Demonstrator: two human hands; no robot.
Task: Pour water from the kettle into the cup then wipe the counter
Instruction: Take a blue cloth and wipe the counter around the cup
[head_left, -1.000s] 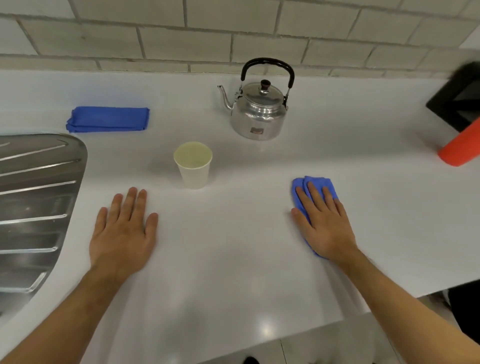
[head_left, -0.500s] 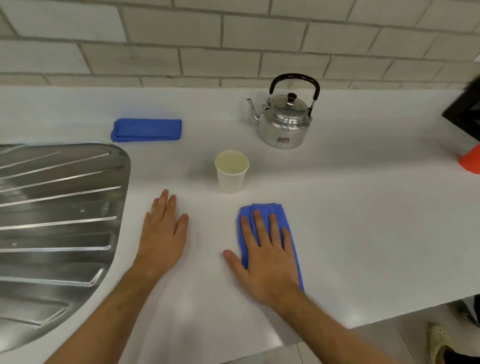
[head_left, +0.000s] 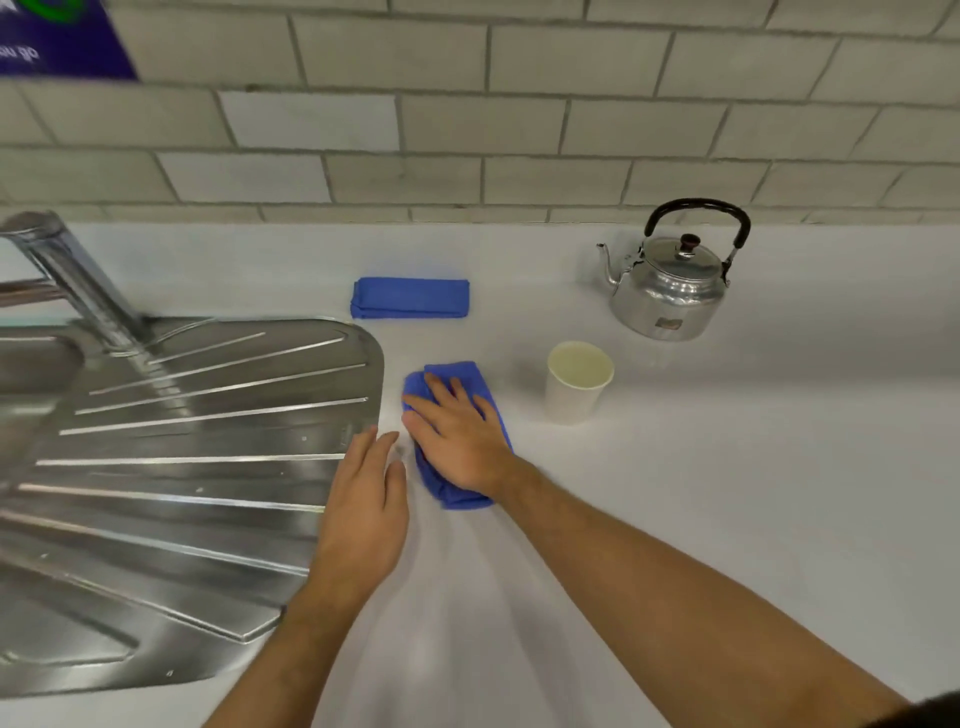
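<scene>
Pale brick-pattern tiles (head_left: 441, 124) back a white counter (head_left: 727, 493), with a blue sign (head_left: 57, 36) at the top left whose writing is too blurred to read, as is the small label low on the steel kettle (head_left: 667, 291). That kettle stands upright by the wall, the paper cup (head_left: 577, 382) upright near it, a folded blue cloth (head_left: 410, 297) further left. The right hand (head_left: 457, 436) presses flat, fingers spread, on a second blue cloth (head_left: 449, 431) between cup and steel drainboard (head_left: 182, 441), while the left hand (head_left: 363, 514) lies open and empty at the drainboard's edge, just beside it.
</scene>
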